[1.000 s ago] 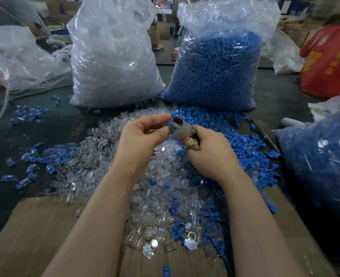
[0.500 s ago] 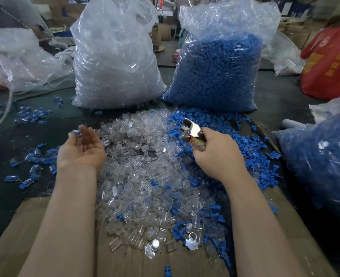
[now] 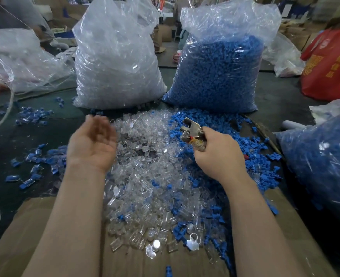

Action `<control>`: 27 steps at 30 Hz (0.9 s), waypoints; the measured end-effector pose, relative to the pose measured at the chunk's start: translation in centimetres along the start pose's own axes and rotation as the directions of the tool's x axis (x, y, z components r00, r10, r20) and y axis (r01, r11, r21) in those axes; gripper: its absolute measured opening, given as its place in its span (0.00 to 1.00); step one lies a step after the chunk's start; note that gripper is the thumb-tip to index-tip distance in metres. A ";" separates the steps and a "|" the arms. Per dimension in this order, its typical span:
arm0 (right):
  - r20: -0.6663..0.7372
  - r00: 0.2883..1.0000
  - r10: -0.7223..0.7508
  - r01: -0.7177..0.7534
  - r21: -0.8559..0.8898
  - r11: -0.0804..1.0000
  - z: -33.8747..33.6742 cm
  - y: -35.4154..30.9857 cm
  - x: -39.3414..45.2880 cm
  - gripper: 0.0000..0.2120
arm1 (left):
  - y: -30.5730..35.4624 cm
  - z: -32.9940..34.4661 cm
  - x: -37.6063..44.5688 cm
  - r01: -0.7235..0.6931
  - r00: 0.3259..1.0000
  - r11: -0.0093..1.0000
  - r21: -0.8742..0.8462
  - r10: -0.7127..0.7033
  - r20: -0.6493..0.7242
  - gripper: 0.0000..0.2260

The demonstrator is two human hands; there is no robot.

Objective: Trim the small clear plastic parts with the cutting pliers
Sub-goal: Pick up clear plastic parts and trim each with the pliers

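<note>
Trimmed piece gone, left hand (image 3: 92,144) now empty and open, palm up.
Right hand (image 3: 217,154) still grips the cutting pliers (image 3: 191,129); next grab likely from the clear parts (image 3: 145,156).

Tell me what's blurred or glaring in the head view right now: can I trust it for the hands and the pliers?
Head view: the left hand has motion-smeared fingers, palm up and holding nothing; the right hand and cutting pliers are sharp; the clear parts glint, edges hard to separate; wide-angle bending at the borders; background soft.
</note>
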State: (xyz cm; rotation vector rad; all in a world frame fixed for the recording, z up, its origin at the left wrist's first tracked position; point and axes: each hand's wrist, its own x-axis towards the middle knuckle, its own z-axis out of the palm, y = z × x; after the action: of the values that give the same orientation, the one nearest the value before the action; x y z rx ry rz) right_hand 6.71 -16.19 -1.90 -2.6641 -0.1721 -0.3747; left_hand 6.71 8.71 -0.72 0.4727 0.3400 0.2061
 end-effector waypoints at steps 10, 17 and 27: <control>-0.104 0.986 -0.133 0.126 -0.069 0.990 0.3 -0.8 -0.1 0.07 | -6.4 3.5 -3.6 -0.186 0.912 0.431 0.883 -0.259 0.318 0.14; -0.086 0.971 -0.225 0.212 -0.137 0.968 0.6 -1.0 0.0 0.11 | -6.2 3.8 -3.7 -0.148 0.943 0.538 0.830 -0.175 0.282 0.09; -0.097 0.995 -0.023 0.009 -0.142 0.990 0.8 -0.7 0.0 0.18 | -5.1 2.9 -2.4 -0.237 0.955 0.582 0.778 -0.006 0.296 0.09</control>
State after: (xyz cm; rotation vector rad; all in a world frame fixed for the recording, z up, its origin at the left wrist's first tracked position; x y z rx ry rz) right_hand 6.75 -15.22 -2.30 -2.7768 -0.1413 -0.5409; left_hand 6.18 2.47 -0.05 1.4433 0.1083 0.0983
